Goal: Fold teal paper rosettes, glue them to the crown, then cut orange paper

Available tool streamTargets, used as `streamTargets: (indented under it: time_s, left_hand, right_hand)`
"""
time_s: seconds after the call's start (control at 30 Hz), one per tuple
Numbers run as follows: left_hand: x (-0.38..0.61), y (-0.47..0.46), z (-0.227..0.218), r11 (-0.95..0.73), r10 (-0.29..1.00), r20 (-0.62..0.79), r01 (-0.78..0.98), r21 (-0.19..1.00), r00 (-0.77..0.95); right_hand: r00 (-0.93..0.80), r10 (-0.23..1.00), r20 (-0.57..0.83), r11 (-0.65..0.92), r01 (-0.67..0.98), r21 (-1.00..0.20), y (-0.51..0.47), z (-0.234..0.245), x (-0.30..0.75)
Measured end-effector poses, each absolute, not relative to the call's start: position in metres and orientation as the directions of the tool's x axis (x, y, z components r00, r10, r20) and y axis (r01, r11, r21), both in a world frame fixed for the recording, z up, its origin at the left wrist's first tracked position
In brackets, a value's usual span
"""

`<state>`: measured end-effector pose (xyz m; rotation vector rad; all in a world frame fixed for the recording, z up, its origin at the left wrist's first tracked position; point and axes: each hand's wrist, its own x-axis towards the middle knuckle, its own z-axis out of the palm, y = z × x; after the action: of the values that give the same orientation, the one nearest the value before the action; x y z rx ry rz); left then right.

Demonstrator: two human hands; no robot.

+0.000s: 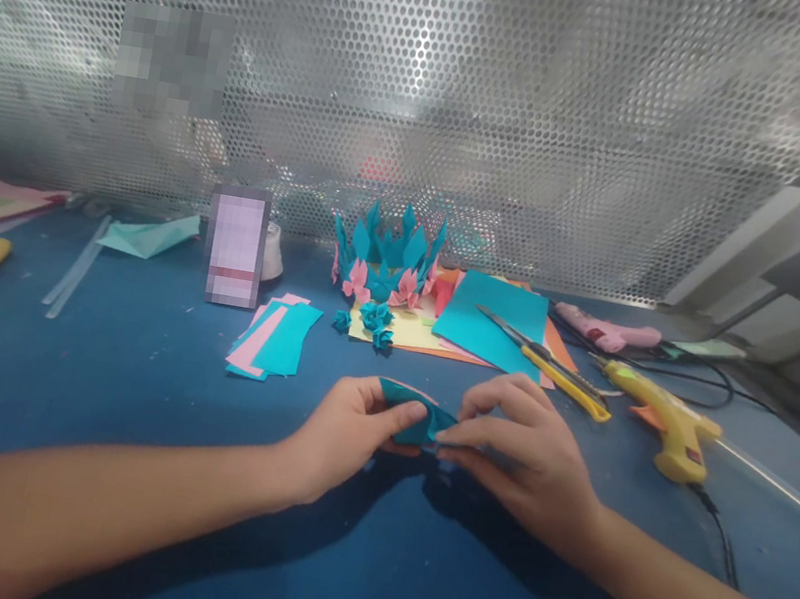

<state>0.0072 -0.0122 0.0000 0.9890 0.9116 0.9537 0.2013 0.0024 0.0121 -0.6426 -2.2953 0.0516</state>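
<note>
the left hand (338, 431) pinches a folded teal paper (413, 433) between thumb and fingers, just above the blue table (128, 388); the right hand (535, 453) has its fingertips drawn narrow on the paper's right end; beyond lie teal paper flowers (376, 316), before a teal-and-pink paper crown (388, 249); a yellow glue gun (684, 426) lies off right.

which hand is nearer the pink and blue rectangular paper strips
Left. The left hand is to the right of the pink and blue rectangular paper strips and closer to the camera; the right hand is farther to their right.
</note>
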Motion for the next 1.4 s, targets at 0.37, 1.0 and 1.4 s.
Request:
streamTargets:
  time_s: [0.37, 1.0, 1.4]
  left_hand:
    - [0.0089, -0.0134, 0.0021, 0.226, 0.932, -0.135, -0.247, 0.942, 0.336]
    - [0.0091, -0.0143, 0.0025, 0.288, 0.912, -0.204, -0.201, 0.936, 0.357]
    - [0.0090, -0.0119, 0.0039, 0.333, 0.909, -0.250, -0.224, 0.916, 0.333]
  right_hand:
    - [-0.576, 0.473, 0.667, 0.849, 0.501, -0.170, -0.0033, 0.0150, 0.1967]
    - [-0.543, 0.596, 0.592, 0.793, 0.514, -0.327, -0.0025, 0.0090, 0.1940]
    - [-0.526, 0.668, 0.527, 0.742, 0.524, -0.417, -0.0006, 0.0065, 0.1934]
